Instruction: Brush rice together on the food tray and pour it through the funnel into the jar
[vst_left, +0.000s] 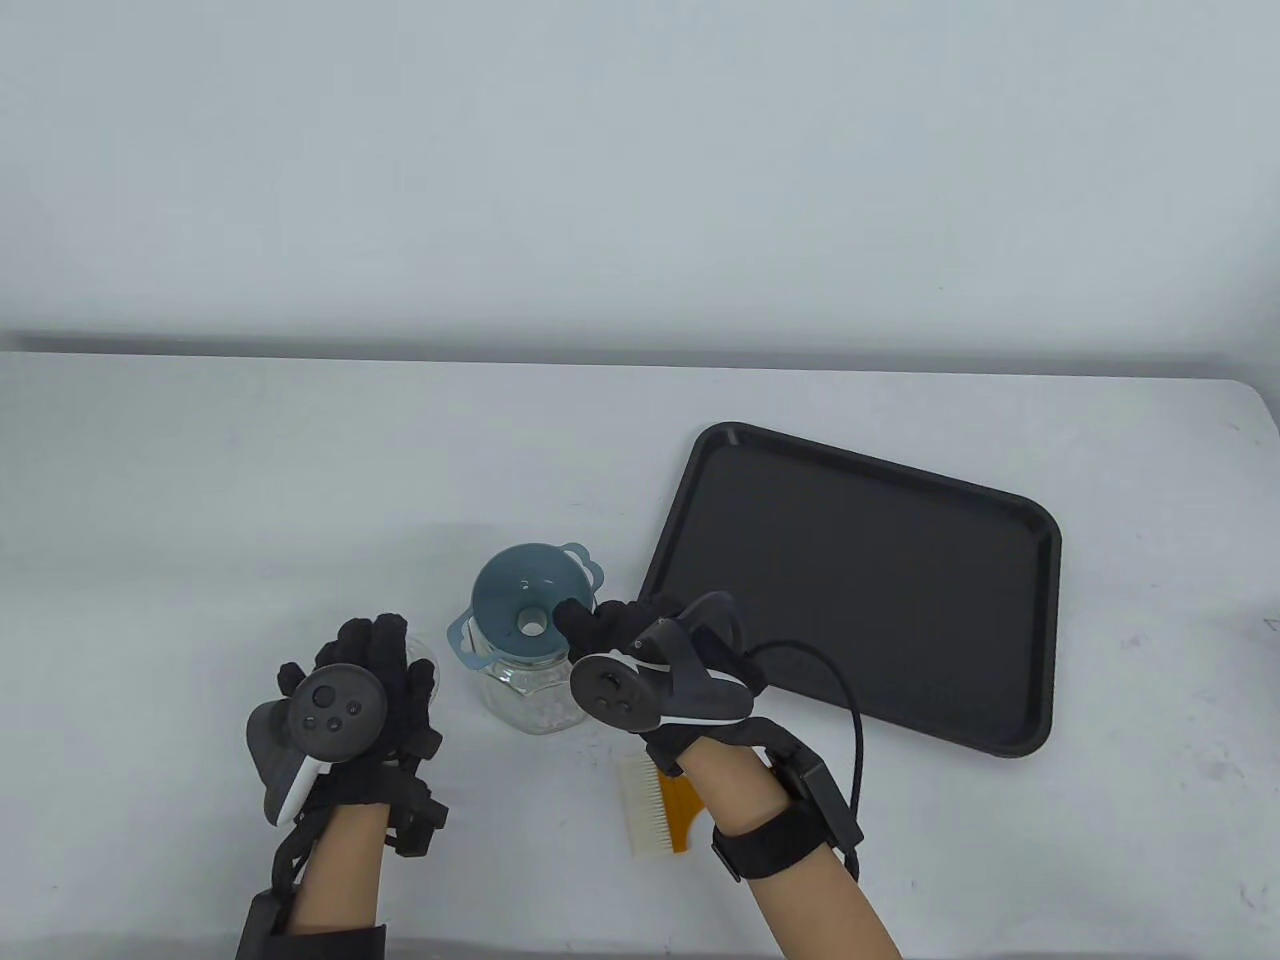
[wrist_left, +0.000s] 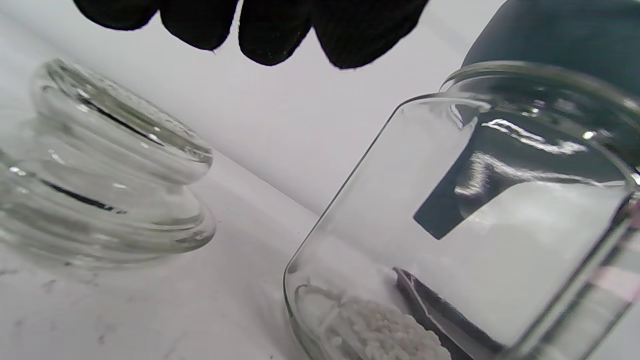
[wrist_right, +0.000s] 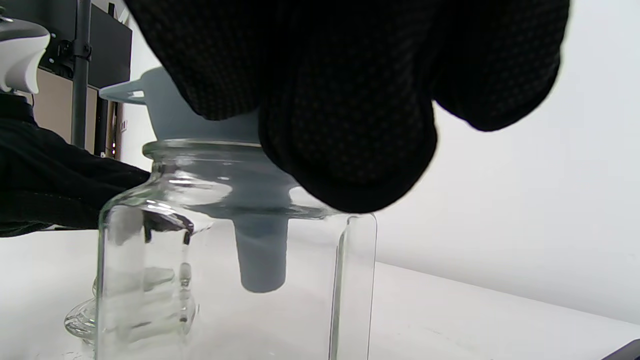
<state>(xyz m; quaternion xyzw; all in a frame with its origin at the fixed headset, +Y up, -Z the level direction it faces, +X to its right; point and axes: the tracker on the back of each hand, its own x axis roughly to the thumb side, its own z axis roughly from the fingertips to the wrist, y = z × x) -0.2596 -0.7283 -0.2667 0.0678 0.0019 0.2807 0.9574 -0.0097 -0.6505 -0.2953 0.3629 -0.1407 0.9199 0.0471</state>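
The white counter (vst_left: 300, 480) carries everything. The black food tray (vst_left: 860, 580) is the biggest thing on it, lying flat just beyond and to the outer side of the right hand (vst_left: 640, 640); its near left corner is hidden behind that hand, and no rice shows on its dark floor.

The clear glass jar (vst_left: 530, 690) stands upright between the two hands, close to the right hand's fingers and a little apart from the left hand (vst_left: 370, 680). A small heap of white rice (wrist_left: 385, 330) lies at its bottom. The blue-grey funnel (vst_left: 530, 600) sits in the jar's mouth, its spout hanging down inside the neck in the right wrist view. The right hand's fingers (wrist_right: 350, 150) reach across to the funnel's rim on its own side; whether they pinch it or only touch it cannot be told.

The left hand rests over the counter with fingers relaxed and apart, gripping nothing. Just past its fingertips lies the glass lid (wrist_left: 110, 170), beside the jar.

The brush (vst_left: 655, 805), pale bristles on an orange handle, lies on the counter under the right wrist, partly hidden.
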